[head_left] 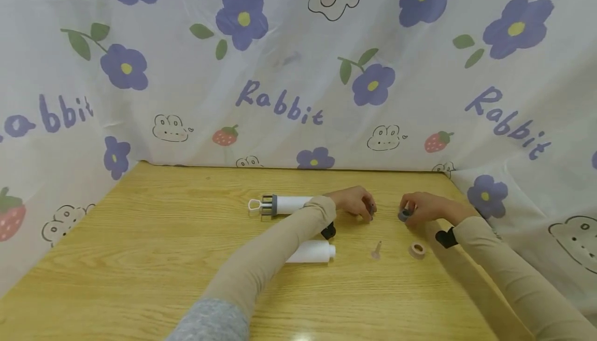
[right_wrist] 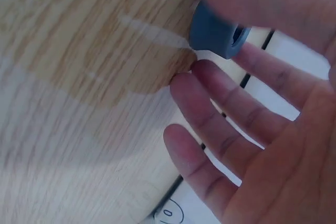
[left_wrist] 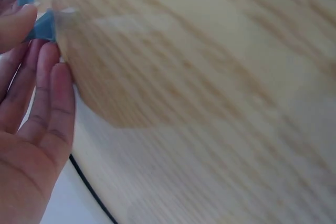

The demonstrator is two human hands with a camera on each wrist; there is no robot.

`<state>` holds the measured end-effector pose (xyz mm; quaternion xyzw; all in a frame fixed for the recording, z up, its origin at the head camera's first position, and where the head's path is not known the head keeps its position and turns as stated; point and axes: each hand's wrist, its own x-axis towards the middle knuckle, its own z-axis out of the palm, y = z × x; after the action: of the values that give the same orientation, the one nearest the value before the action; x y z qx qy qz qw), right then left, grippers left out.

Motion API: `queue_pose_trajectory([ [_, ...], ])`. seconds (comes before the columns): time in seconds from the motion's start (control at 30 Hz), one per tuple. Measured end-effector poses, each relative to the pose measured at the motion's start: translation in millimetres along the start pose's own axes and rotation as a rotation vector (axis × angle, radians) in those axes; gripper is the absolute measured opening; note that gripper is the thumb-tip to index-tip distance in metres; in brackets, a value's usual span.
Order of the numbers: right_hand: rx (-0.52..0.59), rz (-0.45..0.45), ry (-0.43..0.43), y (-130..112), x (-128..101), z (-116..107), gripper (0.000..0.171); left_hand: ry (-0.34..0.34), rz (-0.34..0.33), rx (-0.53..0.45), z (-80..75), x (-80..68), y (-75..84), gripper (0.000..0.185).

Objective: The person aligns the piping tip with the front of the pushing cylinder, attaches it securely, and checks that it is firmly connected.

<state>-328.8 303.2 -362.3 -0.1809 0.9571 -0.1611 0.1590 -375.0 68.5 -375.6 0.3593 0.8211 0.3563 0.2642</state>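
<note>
My left hand [head_left: 356, 202] is over the right-middle of the table. Between its thumb and fingers it pinches a small blue-grey plastic piece [left_wrist: 44, 26], whose full shape is hidden by the fingers. To its right, my right hand [head_left: 424, 207] holds a short blue-grey hollow cap [right_wrist: 212, 32] between thumb and index finger, the other fingers spread beside it. Behind my left forearm lies a white tube [head_left: 290, 204] with a grey slotted end and a white pull handle [head_left: 254, 204].
A white cylinder [head_left: 314, 252] with a narrow neck lies partly under the left sleeve. Nearer than the hands, a small beige pointed piece [head_left: 377, 251] and a beige ring [head_left: 417, 250] rest on the wooden table [head_left: 140, 237]. A printed cloth [head_left: 280, 45] hangs along the table's back and sides.
</note>
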Motion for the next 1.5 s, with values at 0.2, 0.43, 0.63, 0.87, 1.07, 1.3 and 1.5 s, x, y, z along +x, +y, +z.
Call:
queue_pose_trajectory([
  [0.2, -0.012, -0.043, 0.033, -0.4, 3.2, 0.5, 0.033, 0.046, 0.006, 0.055, 0.5, 1.7, -4.0, 0.011],
  [0.43, -0.025, -0.094, 0.052, -7.0, 6.2, -1.0, 0.024, 0.084, -0.007, 0.063, -0.2, 0.8, -7.1, 0.007],
  [0.63, -0.038, -0.063, 0.087, -10.7, 4.2, -4.1, 0.023, 0.104, 0.037, 0.146, -3.5, -0.5, -5.2, 0.008],
  [0.87, 0.06, -0.094, 0.202, -23.7, -0.8, -12.6, 0.03, 0.129, 0.04, 0.176, -13.8, -8.3, 5.7, 0.012],
  [1.07, 0.175, -0.147, 0.277, -34.3, -3.1, -18.5, 0.039, 0.092, 0.015, 0.211, -28.3, -20.2, 17.6, 0.014],
  [1.3, 0.374, -0.152, 0.278, -38.2, -3.8, -22.7, 0.037, 0.093, -0.016, 0.309, -51.4, -36.1, 22.1, 0.016],
  [1.5, 0.512, -0.143, 0.261, -39.7, -3.3, -25.6, 0.042, 0.115, 0.011, 0.398, -66.3, -43.7, 30.4, 0.016],
])
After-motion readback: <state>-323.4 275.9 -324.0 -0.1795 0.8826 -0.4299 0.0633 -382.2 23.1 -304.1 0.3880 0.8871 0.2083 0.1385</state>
